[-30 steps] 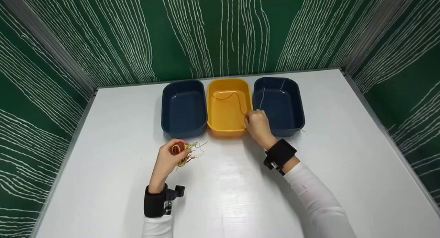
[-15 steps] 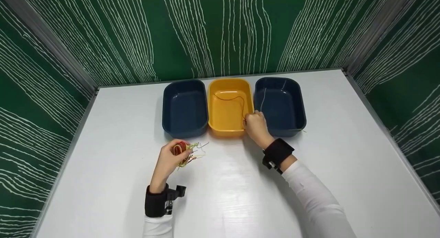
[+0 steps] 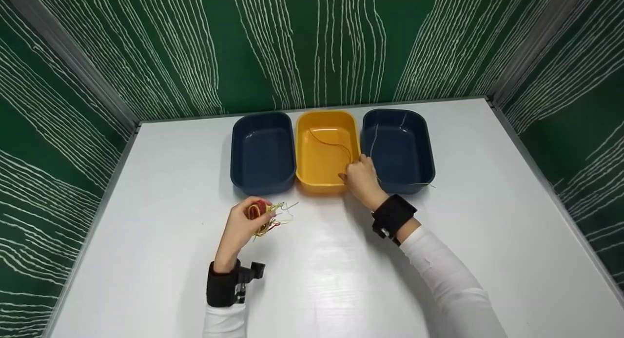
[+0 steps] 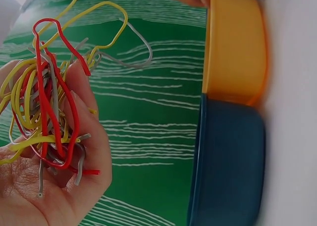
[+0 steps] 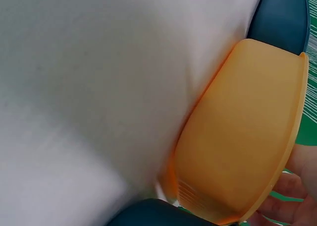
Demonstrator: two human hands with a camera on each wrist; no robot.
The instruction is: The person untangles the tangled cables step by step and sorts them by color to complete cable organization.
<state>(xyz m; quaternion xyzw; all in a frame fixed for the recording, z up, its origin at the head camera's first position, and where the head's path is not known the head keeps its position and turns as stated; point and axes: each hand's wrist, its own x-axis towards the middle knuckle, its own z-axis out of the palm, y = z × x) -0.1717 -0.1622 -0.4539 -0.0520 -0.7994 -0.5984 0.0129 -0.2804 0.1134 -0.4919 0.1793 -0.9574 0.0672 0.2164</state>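
My left hand (image 3: 239, 226) holds a tangled bundle of red, yellow and grey wires (image 4: 47, 102), thumb and fingers curled about it, loose ends sticking out. It is in front of the left blue bin (image 3: 263, 184). My right hand (image 3: 363, 179) is over the near right side of the yellow bin (image 3: 321, 186), its fingers bent at the rim in the right wrist view. A thin dark reddish wire (image 3: 329, 144) runs across the yellow bin to that hand; whether the fingers still pinch it I cannot tell. A grey wire (image 3: 374, 140) lies in the right blue bin (image 3: 404, 188).
The three bins stand side by side at the back of the white table (image 3: 312, 279). A yellowish wire (image 3: 421, 184) hangs over the right bin's front rim. Green walls (image 3: 263, 45) with white lines enclose the back and sides.
The reddish wire in the yellow bin has changed its curve, its far end now farther right and back. The right thumb sticks out more. The left hand has barely moved.
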